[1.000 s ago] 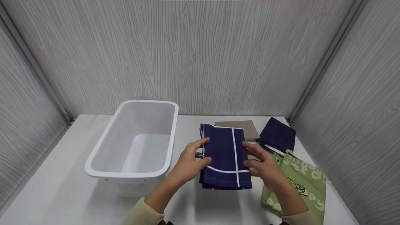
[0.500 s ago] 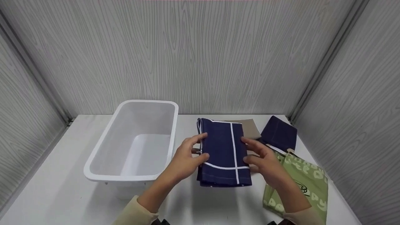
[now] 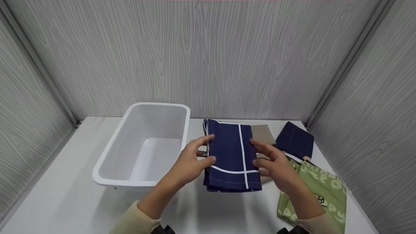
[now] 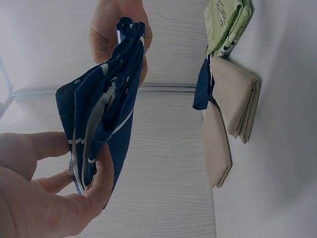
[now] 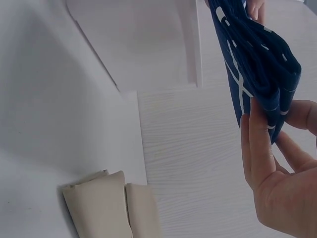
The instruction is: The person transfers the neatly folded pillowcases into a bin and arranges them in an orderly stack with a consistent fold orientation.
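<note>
A folded navy pillowcase (image 3: 227,146) with white lines is held above the white table, between both hands. My left hand (image 3: 190,162) grips its left side, thumb on top and other fingers reaching beneath. On the opposite side my right hand (image 3: 276,167) pinches the edge in a similar way. A pale zipper (image 4: 94,119) shows along the layered edge of the pillowcase in the left wrist view. From the right wrist, the folded layers appear stacked between thumb and fingers of the right hand (image 5: 287,193).
A deep white tub (image 3: 187,130) stands left of the hands. On the right lie a folded beige cloth (image 3: 262,134), a folded navy cloth (image 3: 295,139) and a green cloth (image 3: 325,191) with pale lettering. Grey wood-grain panels (image 3: 208,58) enclose the table (image 3: 58,182).
Both hands have carried the pillowcase slightly away from me and a little left, covering more of the beige cloth. Their grip looks the same. The whole view has shifted slightly.
</note>
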Available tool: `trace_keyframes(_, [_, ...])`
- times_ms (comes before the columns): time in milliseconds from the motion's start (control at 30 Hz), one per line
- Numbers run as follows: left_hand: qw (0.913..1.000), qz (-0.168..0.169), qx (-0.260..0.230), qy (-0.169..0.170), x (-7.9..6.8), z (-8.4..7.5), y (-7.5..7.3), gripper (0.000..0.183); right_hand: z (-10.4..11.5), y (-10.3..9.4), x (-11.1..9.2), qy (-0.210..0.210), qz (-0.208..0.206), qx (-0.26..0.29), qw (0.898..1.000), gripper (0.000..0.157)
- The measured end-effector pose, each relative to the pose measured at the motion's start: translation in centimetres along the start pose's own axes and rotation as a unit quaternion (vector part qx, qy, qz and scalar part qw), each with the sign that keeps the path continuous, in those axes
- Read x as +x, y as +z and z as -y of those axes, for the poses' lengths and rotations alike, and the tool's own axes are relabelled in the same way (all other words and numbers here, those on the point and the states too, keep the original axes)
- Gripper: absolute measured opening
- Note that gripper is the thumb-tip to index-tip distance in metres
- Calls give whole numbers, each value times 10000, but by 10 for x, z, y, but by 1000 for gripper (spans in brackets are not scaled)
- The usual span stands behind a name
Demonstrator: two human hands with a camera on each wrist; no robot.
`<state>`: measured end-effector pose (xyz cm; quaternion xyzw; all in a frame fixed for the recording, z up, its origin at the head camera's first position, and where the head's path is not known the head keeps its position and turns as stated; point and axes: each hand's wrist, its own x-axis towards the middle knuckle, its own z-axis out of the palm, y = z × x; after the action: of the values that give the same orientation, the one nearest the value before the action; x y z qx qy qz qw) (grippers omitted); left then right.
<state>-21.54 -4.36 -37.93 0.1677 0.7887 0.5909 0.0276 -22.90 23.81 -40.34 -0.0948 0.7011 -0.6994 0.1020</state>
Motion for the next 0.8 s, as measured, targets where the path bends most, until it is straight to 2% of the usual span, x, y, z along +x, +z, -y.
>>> trace_keyframes(267, [9999,11,-106,-37,0,-4,-6,62,5,4,3,-6,-75,95,9999,66])
trace_keyframes(533, [10000,-50,-35,0,-3,-4,-16,60,6,11,6,-93,68,129,9999,65])
trace_keyframes(800, [9999,-87,-86,-115,-6,-5,-25,62,9,18,9,-84,193,66,9998,66])
